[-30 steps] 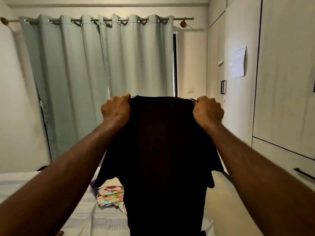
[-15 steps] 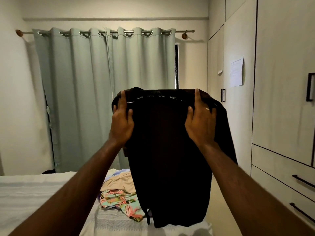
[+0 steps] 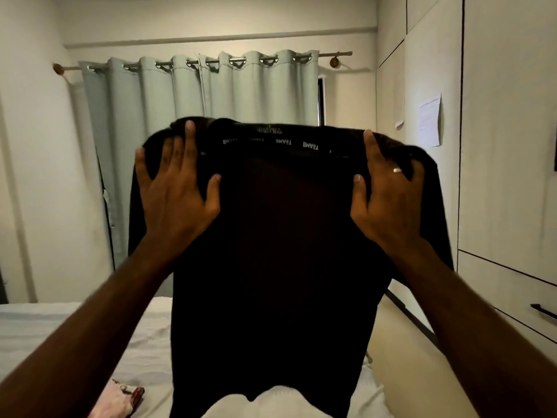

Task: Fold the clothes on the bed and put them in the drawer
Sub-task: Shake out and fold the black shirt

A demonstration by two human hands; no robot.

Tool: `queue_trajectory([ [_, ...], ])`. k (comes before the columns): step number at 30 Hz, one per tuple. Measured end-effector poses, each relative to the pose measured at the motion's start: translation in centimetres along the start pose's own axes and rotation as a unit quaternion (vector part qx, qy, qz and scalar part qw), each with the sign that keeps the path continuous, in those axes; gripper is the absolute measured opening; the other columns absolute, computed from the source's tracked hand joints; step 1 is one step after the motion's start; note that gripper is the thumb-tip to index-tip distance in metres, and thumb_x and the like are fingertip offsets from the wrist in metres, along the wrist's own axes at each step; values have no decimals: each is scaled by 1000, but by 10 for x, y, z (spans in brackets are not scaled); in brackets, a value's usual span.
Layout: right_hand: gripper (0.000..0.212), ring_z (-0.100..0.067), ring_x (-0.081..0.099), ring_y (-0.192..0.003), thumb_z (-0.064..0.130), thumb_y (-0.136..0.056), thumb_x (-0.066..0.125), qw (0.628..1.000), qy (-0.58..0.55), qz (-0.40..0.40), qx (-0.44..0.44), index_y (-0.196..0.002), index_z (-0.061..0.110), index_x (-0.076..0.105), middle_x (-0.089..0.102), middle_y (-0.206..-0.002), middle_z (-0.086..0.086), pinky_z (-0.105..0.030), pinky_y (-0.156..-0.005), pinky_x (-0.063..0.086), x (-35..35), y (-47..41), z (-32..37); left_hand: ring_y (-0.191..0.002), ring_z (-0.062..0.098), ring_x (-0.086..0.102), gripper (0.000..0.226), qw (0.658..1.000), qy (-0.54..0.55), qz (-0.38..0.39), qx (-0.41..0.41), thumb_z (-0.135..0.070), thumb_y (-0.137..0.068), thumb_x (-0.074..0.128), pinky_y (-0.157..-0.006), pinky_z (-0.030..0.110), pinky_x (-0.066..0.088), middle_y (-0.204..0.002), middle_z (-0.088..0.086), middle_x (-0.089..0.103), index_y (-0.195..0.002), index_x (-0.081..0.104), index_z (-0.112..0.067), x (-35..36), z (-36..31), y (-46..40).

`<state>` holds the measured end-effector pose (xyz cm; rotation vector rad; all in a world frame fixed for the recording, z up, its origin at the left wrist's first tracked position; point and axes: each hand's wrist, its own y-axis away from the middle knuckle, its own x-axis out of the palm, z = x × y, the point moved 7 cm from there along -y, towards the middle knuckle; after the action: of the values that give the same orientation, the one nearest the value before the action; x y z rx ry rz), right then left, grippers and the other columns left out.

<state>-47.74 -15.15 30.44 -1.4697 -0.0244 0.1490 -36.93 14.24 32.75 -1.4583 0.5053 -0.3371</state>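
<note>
Head view: we hold the black T-shirt (image 3: 271, 251) aloft above the bed (image 3: 60, 333), left hand (image 3: 177, 191) and right hand (image 3: 388, 200) spread-fingered, thumbs pinching its shoulders, apparently folding sleeves back.

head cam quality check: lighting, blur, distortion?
Head view: dim, warm light; black shirt nearly featureless, only mirrored collar lettering readable. Slight motion blur on left hand and right hand. Wide-angle bending on the wardrobe lines.
</note>
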Motion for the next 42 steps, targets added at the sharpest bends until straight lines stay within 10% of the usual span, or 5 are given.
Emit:
queue_trajectory([
  [21,80,-28,59,-60,6,-71,57,957,15,285,45,-150,11,43,63,-70,-3,-47,-103,34,182,329,-80,-142,26,43,92,919,46,380,-92,-33,-80,51,-114,56,15,-153,13,45,-161,10,-22,195,63,369],
  [30,69,-24,65,-81,12,-81,58,937,7,332,105,-149,13,47,72,-92,-3,-59,-108,32,278,381,-104,-139,25,42,92,907,54,400,-123,-35,-80,54,-106,58,21,-150,16,47,-161,14,-21,276,87,419],
  [35,74,-40,54,-122,25,-96,50,721,1,639,268,-160,28,12,57,-132,-20,-52,-105,40,409,416,-159,-154,26,16,109,748,110,620,-210,-74,-76,46,-117,71,11,-168,5,12,-154,-22,-40,421,116,469],
  [39,48,-39,63,-104,16,-95,49,785,111,536,290,-142,24,47,69,-113,-16,-50,-97,47,398,434,-186,-155,19,-7,80,643,54,728,-233,-75,-94,29,-114,75,-1,-168,-5,-10,-156,-12,-46,440,110,537],
  [42,34,-35,61,-110,32,-95,55,768,225,505,323,-126,17,57,67,-115,-12,-54,-97,41,368,470,-216,-154,12,-13,67,686,27,696,-213,-69,-98,26,-113,74,-2,-168,-9,-11,-156,0,-49,434,108,554],
])
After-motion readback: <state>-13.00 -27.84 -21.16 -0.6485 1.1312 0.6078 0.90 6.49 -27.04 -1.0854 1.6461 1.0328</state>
